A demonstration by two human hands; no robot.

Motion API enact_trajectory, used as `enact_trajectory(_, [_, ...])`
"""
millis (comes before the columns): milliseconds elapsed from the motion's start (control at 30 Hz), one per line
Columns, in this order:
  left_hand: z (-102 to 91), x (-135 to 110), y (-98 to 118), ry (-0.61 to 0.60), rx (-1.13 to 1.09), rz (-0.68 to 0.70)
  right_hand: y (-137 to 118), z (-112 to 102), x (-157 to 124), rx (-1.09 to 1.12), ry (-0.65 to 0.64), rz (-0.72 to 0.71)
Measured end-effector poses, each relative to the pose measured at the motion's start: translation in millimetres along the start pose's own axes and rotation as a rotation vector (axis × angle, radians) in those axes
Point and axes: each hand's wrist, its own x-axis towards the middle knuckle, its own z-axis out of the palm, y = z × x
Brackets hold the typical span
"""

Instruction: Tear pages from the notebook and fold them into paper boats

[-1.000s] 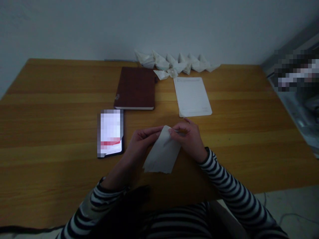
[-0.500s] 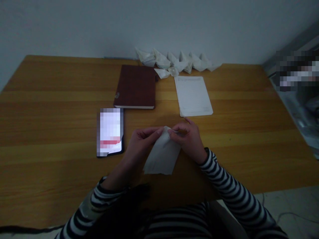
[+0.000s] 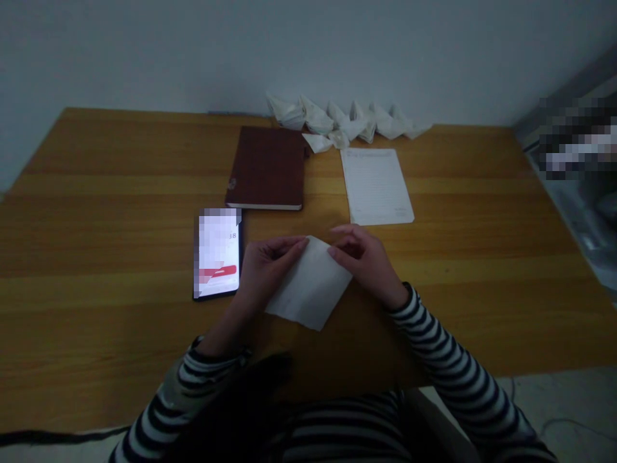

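Note:
A small white sheet of paper [image 3: 308,289] hangs tilted above the table in front of me. My left hand [image 3: 270,267] pinches its upper left edge between thumb and fingers. At the upper right edge is my right hand [image 3: 364,260], its thumb on the paper and its fingers curled behind, the index finger stretched out. Just left of my left hand lies a phone [image 3: 219,257] with a lit screen, partly blurred out. Beyond the hands are a dark red notebook [image 3: 270,167] and a white lined pad [image 3: 378,186].
Several folded white paper shapes [image 3: 347,121] stand in a row along the wall at the back of the wooden table [image 3: 472,244]. A black strap or cord [image 3: 62,437] runs along the front left. Blurred items [image 3: 578,154] are off the right edge.
The paper has turned, its lower end swinging left, and more of its width shows. My left hand has shifted slightly up and left; my right hand's fingers have moved a little.

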Motion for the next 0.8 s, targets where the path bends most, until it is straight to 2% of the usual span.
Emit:
enact_trajectory(100, [-2.3,8,-10,-0.042,0.196,0.130,9,1,2,-0.048,-0.069,0.053])
enact_trajectory(200, [-1.6,12,-18,-0.076,0.455,0.281,11,4,2,-0.309,-0.043,-0.013])
enact_trajectory(267, [-0.5,13,-21,-0.071,0.599,0.368,8,5,0,-0.528,-0.030,-0.102])
enact_trajectory(367, [0.8,13,-23,-0.029,0.678,0.451,-2,11,-7,-0.830,-0.013,-0.271])
enact_trajectory(500, [0.7,14,-24,0.014,0.710,0.475,-10,36,-25,-0.997,-0.156,-0.451])
enact_trajectory(567, [0.1,15,-25,0.021,0.732,0.484,-8,50,-32,-1.055,-0.233,-0.437])
enact_trajectory(633, [-0.2,16,-26,0.025,0.763,0.494,-4,60,-36,-1.099,-0.261,-0.361])
enact_trajectory(800, [2.9,13,-28,0.039,0.919,0.552,-3,58,-37,-1.139,-0.262,-0.239])
